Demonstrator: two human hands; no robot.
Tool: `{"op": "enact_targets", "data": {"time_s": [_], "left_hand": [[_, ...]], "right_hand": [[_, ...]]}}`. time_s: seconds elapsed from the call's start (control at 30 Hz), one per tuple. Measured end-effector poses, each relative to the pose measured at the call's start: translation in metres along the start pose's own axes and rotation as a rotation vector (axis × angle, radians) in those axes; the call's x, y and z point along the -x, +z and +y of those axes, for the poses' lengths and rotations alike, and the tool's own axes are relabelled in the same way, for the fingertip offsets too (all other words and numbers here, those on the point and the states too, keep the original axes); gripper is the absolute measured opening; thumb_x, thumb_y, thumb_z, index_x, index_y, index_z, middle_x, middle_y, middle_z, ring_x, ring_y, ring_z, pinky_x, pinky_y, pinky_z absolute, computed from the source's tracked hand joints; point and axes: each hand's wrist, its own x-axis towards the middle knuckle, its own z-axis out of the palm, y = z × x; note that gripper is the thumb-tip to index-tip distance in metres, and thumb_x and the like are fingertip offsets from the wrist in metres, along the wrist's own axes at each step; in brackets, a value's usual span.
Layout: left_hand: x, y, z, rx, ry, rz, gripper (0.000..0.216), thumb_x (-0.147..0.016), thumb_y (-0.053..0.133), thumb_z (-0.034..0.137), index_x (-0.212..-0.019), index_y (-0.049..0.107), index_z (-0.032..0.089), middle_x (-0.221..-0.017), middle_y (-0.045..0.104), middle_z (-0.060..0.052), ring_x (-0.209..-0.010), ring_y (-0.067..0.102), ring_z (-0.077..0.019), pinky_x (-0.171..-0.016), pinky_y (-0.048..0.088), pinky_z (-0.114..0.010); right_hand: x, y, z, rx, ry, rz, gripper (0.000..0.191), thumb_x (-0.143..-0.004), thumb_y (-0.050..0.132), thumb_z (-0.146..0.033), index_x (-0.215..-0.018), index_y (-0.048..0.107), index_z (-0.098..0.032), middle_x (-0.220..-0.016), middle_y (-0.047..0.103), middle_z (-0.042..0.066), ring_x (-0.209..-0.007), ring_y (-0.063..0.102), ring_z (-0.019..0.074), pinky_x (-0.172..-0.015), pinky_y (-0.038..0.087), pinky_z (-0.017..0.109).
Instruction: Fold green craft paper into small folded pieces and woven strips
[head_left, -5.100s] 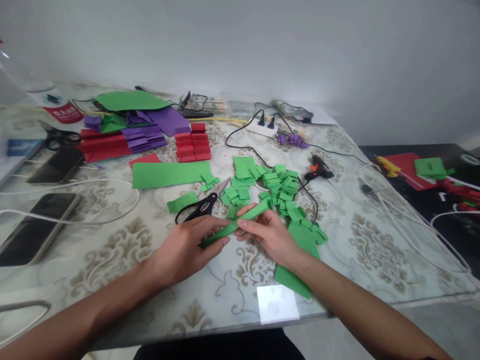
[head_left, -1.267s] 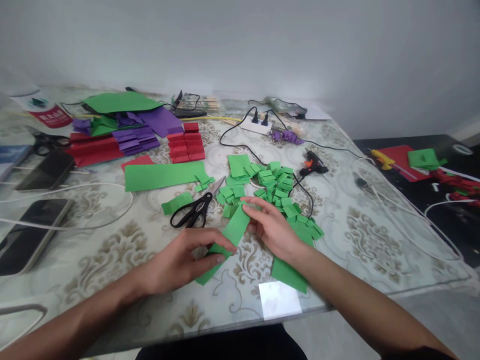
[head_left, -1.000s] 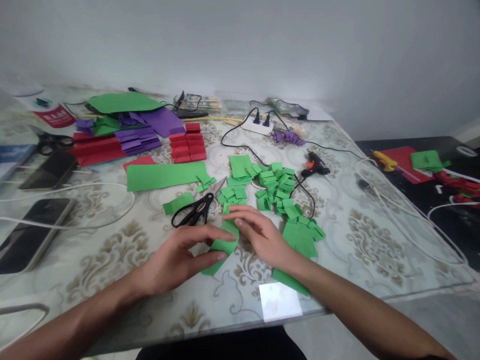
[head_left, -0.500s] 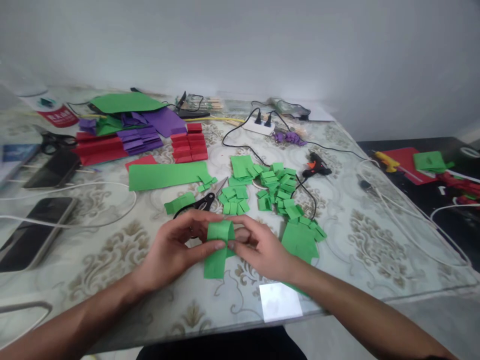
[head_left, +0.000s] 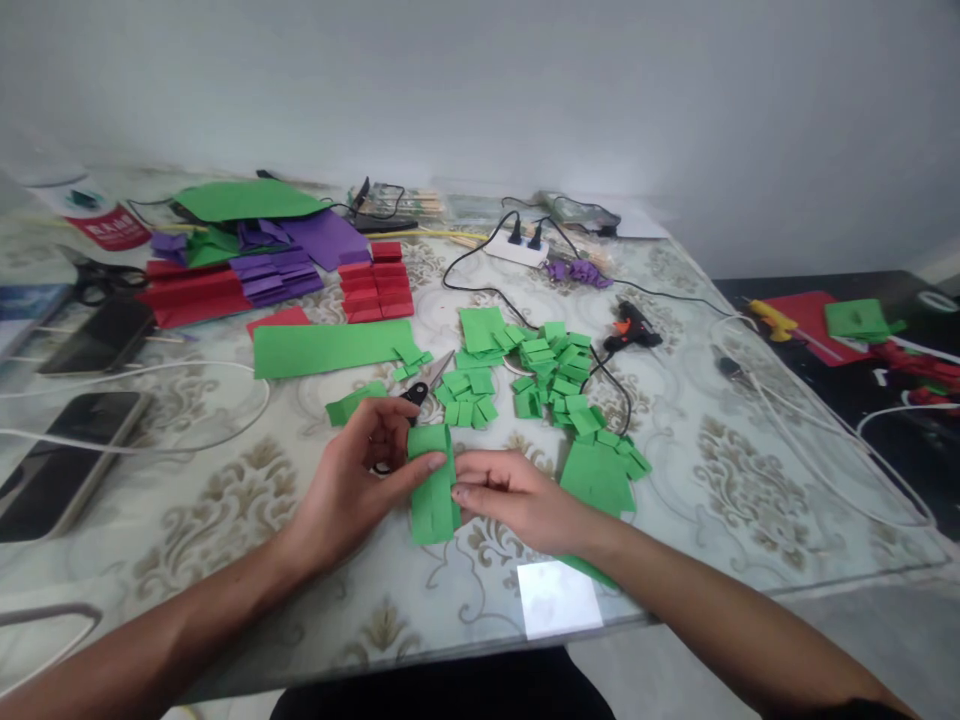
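Between my hands is a folded green paper strip (head_left: 433, 500), held above the table near its front edge. My left hand (head_left: 360, 470) pinches it from the left, thumb across the front and fingers behind. My right hand (head_left: 517, 495) grips the strip's right edge between thumb and fingers. Just beyond my left hand lie black-handled scissors (head_left: 420, 390), partly hidden by that hand. Small folded green paper pieces (head_left: 551, 370) lie in a heap further back, with a smaller group (head_left: 465, 398) beside the blades. A long green paper strip (head_left: 330, 348) lies to the left.
Two phones (head_left: 71, 465) (head_left: 97, 335) and a white cable (head_left: 187, 452) lie left. Folded red paper (head_left: 375, 285) and purple paper (head_left: 277, 280) sit further back. A black glue gun (head_left: 634, 327) and a white power strip (head_left: 516, 247) with cords occupy the back right.
The strip's curled top has been folded down flatter. My right hand has dropped from the top of the strip to its lower right edge; my left hand still holds it.
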Motion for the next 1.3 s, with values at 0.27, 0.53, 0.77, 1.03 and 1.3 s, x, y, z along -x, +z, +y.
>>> {"op": "enact_targets", "data": {"time_s": [0.27, 0.53, 0.77, 1.03, 1.3], "left_hand": [[-0.001, 0.0, -0.001, 0.02, -0.04, -0.054, 0.033, -0.094, 0.075, 0.032, -0.125, 0.064, 0.027, -0.1, 0.064, 0.0, -0.076, 0.061, -0.0124, -0.065, 0.052, -0.022], [-0.002, -0.002, -0.001, 0.071, -0.03, 0.001, 0.018, -0.096, 0.072, 0.03, -0.097, 0.054, 0.024, -0.084, 0.053, 0.003, -0.071, 0.053, -0.0132, -0.058, 0.045, -0.023], [-0.006, -0.016, 0.003, -0.062, 0.034, -0.072, 0.026, -0.095, 0.073, 0.027, -0.118, 0.062, 0.026, -0.099, 0.067, -0.001, -0.086, 0.066, -0.0181, -0.071, 0.051, -0.028], [-0.005, -0.01, 0.011, -0.191, 0.103, -0.132, 0.016, -0.095, 0.074, 0.028, -0.11, 0.079, 0.026, -0.1, 0.082, -0.003, -0.085, 0.075, -0.0212, -0.077, 0.06, -0.031], [-0.005, -0.008, 0.008, -0.175, 0.123, -0.098, 0.015, -0.094, 0.076, 0.029, -0.107, 0.083, 0.027, -0.097, 0.083, -0.004, -0.084, 0.077, -0.022, -0.083, 0.064, -0.034]], "right_hand": [[0.0, 0.004, 0.0, -0.121, 0.025, 0.01, 0.037, -0.088, 0.078, -0.055, -0.091, 0.073, -0.018, -0.077, 0.064, -0.003, -0.076, 0.068, 0.0137, -0.085, 0.06, 0.032], [-0.003, 0.004, 0.015, -0.062, 0.015, 0.103, 0.036, -0.079, 0.09, -0.036, -0.1, 0.069, -0.017, -0.091, 0.079, 0.004, -0.085, 0.078, 0.0166, -0.082, 0.06, 0.029], [-0.008, -0.005, 0.01, -0.084, -0.122, 0.328, 0.038, -0.083, 0.085, -0.048, -0.093, 0.062, -0.02, -0.076, 0.076, -0.001, -0.078, 0.081, 0.0193, -0.078, 0.066, 0.031], [-0.006, -0.003, 0.009, -0.002, -0.164, 0.406, 0.035, -0.081, 0.086, -0.047, -0.093, 0.069, -0.019, -0.076, 0.074, -0.002, -0.074, 0.08, 0.0191, -0.075, 0.068, 0.034], [-0.005, -0.002, 0.013, -0.047, -0.162, 0.394, 0.032, -0.083, 0.085, -0.044, -0.097, 0.069, -0.019, -0.081, 0.076, 0.0, -0.078, 0.081, 0.0207, -0.075, 0.069, 0.035]]}}
